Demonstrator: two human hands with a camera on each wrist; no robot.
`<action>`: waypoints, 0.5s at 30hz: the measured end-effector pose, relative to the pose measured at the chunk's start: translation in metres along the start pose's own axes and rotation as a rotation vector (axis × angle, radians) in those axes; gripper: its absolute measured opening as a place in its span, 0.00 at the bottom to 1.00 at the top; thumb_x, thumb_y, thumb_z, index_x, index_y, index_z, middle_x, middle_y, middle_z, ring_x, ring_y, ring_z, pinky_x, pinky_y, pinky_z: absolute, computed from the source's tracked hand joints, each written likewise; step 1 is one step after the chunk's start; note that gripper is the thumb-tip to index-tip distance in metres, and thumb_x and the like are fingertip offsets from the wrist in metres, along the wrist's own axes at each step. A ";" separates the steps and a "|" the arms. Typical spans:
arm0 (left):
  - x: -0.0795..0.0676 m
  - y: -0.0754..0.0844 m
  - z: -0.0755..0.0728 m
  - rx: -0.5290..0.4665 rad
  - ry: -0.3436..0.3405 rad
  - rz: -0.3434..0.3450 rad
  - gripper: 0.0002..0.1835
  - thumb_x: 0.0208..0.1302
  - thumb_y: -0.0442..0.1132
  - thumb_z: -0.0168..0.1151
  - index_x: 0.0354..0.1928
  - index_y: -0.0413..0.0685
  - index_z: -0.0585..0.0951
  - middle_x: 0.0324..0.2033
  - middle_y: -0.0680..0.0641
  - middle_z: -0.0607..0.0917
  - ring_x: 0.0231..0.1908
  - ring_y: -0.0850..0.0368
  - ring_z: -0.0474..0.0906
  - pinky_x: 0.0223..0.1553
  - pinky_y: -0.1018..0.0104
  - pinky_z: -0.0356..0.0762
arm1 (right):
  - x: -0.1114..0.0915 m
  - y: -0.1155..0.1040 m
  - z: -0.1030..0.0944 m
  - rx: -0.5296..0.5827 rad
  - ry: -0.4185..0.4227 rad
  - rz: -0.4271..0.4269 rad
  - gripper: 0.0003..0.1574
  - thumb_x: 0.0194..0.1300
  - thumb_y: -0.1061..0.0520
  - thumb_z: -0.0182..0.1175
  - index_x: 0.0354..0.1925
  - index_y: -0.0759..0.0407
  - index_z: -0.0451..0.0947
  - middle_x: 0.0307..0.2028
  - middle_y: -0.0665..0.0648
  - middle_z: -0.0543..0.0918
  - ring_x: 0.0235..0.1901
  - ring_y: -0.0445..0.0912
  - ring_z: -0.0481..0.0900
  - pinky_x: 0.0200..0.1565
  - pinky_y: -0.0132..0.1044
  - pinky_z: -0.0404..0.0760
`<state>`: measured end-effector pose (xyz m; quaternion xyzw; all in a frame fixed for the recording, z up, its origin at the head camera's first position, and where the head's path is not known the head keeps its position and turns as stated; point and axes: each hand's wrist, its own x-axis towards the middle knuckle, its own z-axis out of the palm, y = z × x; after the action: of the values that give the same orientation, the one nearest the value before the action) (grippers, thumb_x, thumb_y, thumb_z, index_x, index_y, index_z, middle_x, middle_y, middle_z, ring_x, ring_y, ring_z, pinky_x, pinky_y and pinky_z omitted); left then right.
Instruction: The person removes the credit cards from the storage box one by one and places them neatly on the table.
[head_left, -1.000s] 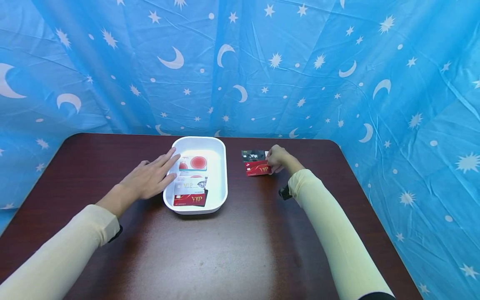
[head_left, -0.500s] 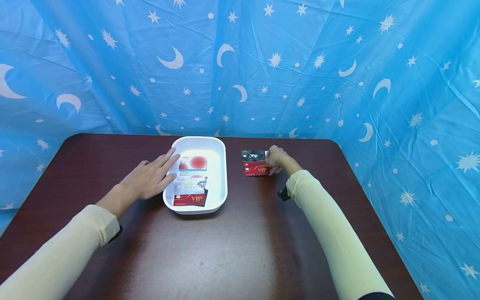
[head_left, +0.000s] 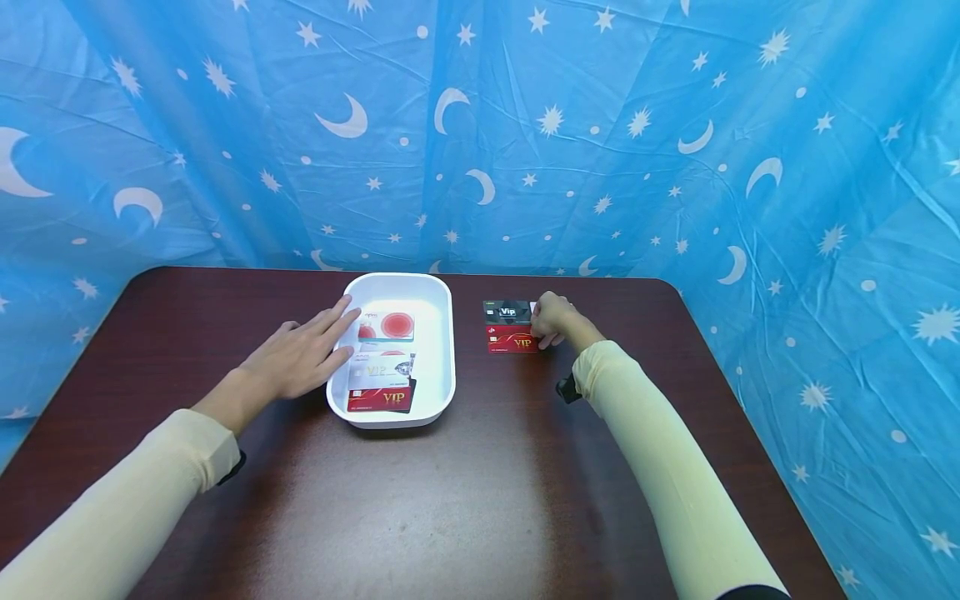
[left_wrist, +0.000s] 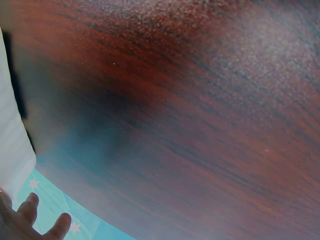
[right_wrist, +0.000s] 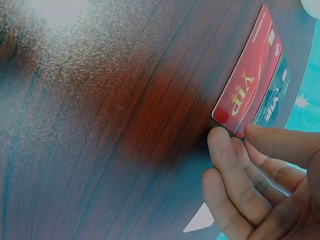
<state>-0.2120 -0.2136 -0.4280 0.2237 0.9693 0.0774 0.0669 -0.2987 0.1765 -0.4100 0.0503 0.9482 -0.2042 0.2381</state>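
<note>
My left hand (head_left: 296, 357) lies with straight fingers over the left rim of a white plastic tray (head_left: 442, 367). Inside the tray are a white card with red circles (head_left: 396, 326), a silvery-white VIP card (head_left: 382, 372) and a red VIP card (head_left: 375, 400) overlapping a dark one. To the tray's right, my right hand (head_left: 553, 320) pinches the right end of another red VIP card (right_wrist: 245, 82), thumb at its corner. A dark VIP card (head_left: 507, 312) lies along that card's far long edge. A white card (right_wrist: 201, 219) shows partly beneath the right fingers.
The dark brown wooden table (head_left: 450, 517) carries all of this. A blue curtain with white stars and moons (head_left: 480, 150) hangs behind its far edge and along the right side.
The red card under my right hand has shifted slightly left and straightened, now edge to edge with the dark card. My left hand and the tray have stayed put.
</note>
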 end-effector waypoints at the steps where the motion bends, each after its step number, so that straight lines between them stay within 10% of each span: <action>1: 0.000 0.000 0.000 0.001 0.000 0.000 0.39 0.74 0.55 0.47 0.79 0.47 0.50 0.78 0.38 0.49 0.73 0.36 0.54 0.64 0.26 0.55 | 0.000 0.000 0.000 0.004 -0.001 0.002 0.05 0.70 0.63 0.58 0.38 0.65 0.78 0.38 0.64 0.86 0.32 0.50 0.89 0.39 0.42 0.87; 15: 0.000 0.000 -0.001 -0.005 -0.007 -0.003 0.39 0.74 0.56 0.47 0.79 0.47 0.50 0.78 0.38 0.48 0.73 0.35 0.53 0.64 0.26 0.54 | -0.004 -0.002 -0.019 0.083 0.009 -0.068 0.07 0.70 0.64 0.57 0.42 0.68 0.80 0.41 0.65 0.84 0.37 0.54 0.89 0.44 0.48 0.86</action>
<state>-0.2121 -0.2135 -0.4273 0.2224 0.9692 0.0791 0.0709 -0.3034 0.1824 -0.3921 0.0287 0.9412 -0.2511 0.2242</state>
